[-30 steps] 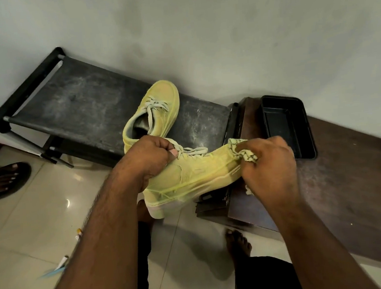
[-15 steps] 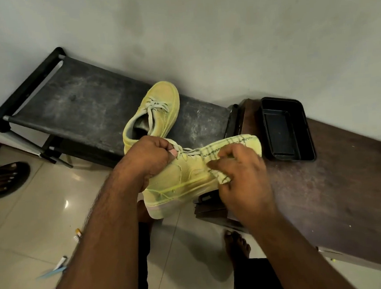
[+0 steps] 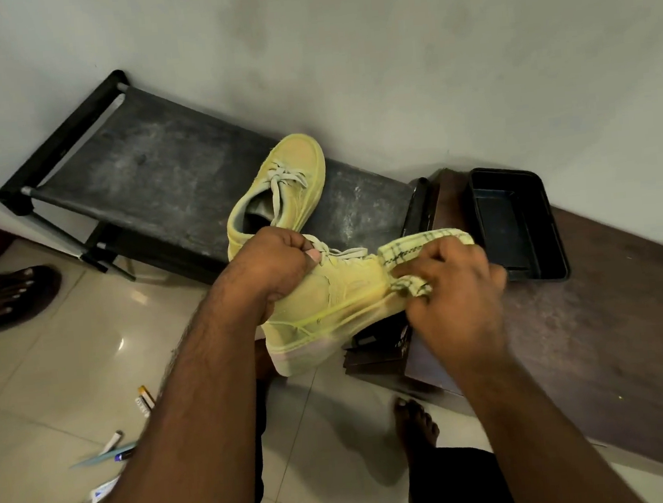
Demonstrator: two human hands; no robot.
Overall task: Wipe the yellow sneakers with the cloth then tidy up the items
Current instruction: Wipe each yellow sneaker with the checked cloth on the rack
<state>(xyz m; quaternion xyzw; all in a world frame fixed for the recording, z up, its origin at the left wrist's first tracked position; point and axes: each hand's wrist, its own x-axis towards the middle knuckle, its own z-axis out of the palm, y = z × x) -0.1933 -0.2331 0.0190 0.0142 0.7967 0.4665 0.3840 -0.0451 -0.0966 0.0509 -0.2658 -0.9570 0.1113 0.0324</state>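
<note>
I hold one yellow sneaker (image 3: 327, 312) in the air on its side, heel toward me, with my left hand (image 3: 271, 264) shut on its collar near the laces. My right hand (image 3: 452, 280) presses a yellow checked cloth (image 3: 413, 248) against the sneaker's toe end, which the cloth and hand hide. The second yellow sneaker (image 3: 284, 187) rests upright on the black stool (image 3: 155, 174) behind, toe toward the wall.
A black plastic tray (image 3: 520, 222) sits on the dark wooden bench (image 3: 590, 341) at right, against the wall. Small tubes and pens (image 3: 111, 451) lie on the tiled floor at lower left. A foot in a sandal (image 3: 9, 295) is at far left. My bare foot (image 3: 415, 424) stands below.
My right hand slid the cloth from the toe back along the sneaker's upper, then out toward the toe again. The left hand kept its hold and the sneaker stayed in place.
</note>
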